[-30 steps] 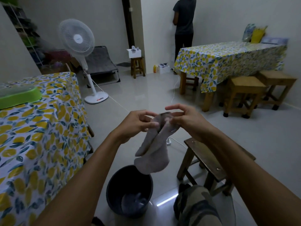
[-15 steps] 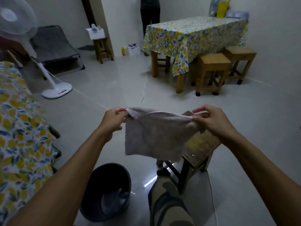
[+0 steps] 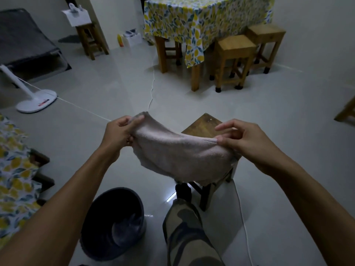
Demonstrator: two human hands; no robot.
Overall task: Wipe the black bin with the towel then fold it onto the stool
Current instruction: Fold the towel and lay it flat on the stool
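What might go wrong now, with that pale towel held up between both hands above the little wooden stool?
1. The pale grey towel sags well past the near edge of the dark wooden stool; laid down like this, it may slide off.
2. The right hand pinches only an edge, so a corner could slip before the fold, while the left hand grips a bunched corner.
3. The open black round bin and a white cable lie near the feet, easy to kick or snag.

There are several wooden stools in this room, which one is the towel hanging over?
The dark wooden stool right in front of the person, under the towel held by both hands. The pale stools by the far table and the one holding a white box stand well away.
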